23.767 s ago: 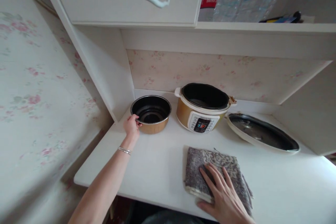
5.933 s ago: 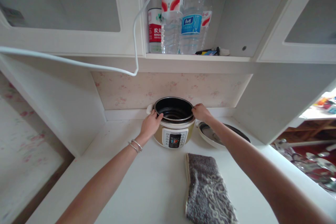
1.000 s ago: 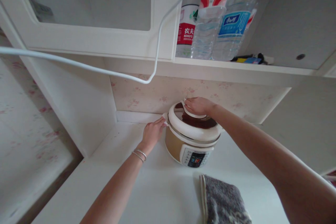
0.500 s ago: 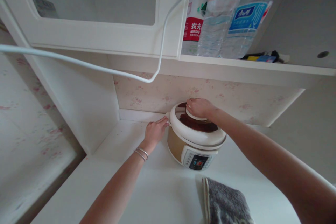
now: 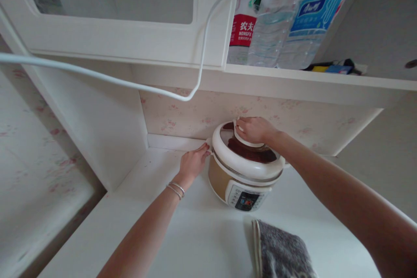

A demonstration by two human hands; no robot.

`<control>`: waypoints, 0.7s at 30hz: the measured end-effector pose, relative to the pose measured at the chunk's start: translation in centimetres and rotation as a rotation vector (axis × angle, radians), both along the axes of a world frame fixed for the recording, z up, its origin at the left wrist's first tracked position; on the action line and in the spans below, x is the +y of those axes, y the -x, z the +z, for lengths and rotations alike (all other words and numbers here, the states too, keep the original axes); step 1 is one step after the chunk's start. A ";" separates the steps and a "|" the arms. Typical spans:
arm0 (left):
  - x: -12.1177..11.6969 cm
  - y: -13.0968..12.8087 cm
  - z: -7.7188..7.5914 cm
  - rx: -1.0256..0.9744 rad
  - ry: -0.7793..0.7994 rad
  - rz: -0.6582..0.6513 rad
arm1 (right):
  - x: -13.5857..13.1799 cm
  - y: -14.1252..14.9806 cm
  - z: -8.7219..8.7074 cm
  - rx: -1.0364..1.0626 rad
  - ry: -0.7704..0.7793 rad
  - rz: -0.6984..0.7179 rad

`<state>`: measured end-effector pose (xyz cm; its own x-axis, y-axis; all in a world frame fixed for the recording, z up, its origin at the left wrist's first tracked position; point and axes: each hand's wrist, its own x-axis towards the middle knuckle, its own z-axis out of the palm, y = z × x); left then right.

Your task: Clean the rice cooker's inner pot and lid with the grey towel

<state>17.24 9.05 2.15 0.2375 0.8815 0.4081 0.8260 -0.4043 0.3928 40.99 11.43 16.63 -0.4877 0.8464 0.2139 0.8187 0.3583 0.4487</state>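
Observation:
A white and tan electric pressure cooker [image 5: 217, 178] stands on the white surface, its dark control panel facing me. Its lid [image 5: 249, 169] is white with a brown, glossy middle, and a metal band shows beneath the lid's rim. My right hand [image 5: 256, 130] is closed around the white handle on top of the lid. At the cooker's left, my left hand [image 5: 194, 159] grips the small side handle [image 5: 209, 144] with its fingers. A bracelet circles my left wrist. The inside of the cooker is hidden.
A folded grey towel [image 5: 282, 249] lies in front of the cooker. Overhead, a shelf [image 5: 309, 74] holds several plastic bottles [image 5: 272, 26] beside a white cabinet door [image 5: 130, 41]. A white cable [image 5: 130, 83] hangs across the view. Flowered wallpaper [image 5: 195, 110] covers the back wall.
My right hand has moved slightly right and up with the lid, which has turned or shifted a little. The left hand keeps its place on the side handle. The view has tilted slightly.

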 end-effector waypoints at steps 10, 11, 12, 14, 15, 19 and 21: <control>-0.2 -0.1 0.0 0.006 0.002 0.015 | -0.4 -0.1 1.4 0.001 0.032 -0.115; -0.2 -0.1 0.0 0.000 -0.004 0.016 | -0.5 -0.1 1.4 0.007 0.044 -0.137; -0.2 -0.1 0.0 -0.005 -0.006 0.020 | -0.6 0.0 1.2 0.014 0.055 -0.158; -0.2 -0.1 0.0 -0.008 -0.004 0.023 | -0.7 0.2 0.7 0.031 0.065 -0.192; -0.2 -0.1 0.0 -0.006 -0.001 0.022 | -0.8 0.3 0.4 0.041 0.066 -0.207; -0.2 -0.1 0.1 0.001 0.012 0.026 | -0.5 0.8 -0.6 0.065 0.058 -0.232; -0.2 -0.2 0.1 -0.005 0.007 0.023 | -0.3 1.1 -0.8 0.066 0.062 -0.229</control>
